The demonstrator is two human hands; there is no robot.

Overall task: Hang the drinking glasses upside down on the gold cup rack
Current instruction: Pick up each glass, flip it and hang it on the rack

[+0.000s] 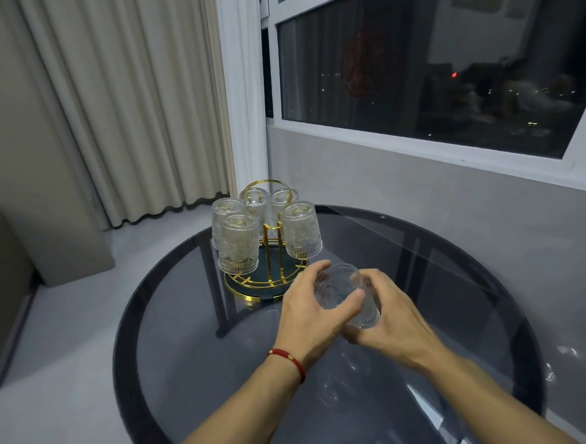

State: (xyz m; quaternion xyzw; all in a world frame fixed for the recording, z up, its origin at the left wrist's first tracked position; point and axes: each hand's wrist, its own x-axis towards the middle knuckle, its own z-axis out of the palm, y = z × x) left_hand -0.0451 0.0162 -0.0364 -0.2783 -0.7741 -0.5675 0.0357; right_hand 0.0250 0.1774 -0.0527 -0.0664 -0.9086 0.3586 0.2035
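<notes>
A gold cup rack (269, 256) with a round dark base stands at the far side of the round glass table (189, 325). Several embossed clear glasses hang upside down on its arms, the nearest at front left (234, 243) and front right (301, 230). Just in front of the rack's right side, both hands hold one more embossed glass (337, 288), tilted with its base toward me. My left hand (311, 307) wraps it from the left and my right hand (388, 315) grips it from the right and below.
The dark smoked-glass table has a thick black rim and a dark frame beneath. Cream curtains (131, 111) hang at the back left; a dark window (429, 67) and grey wall stand close behind the table on the right.
</notes>
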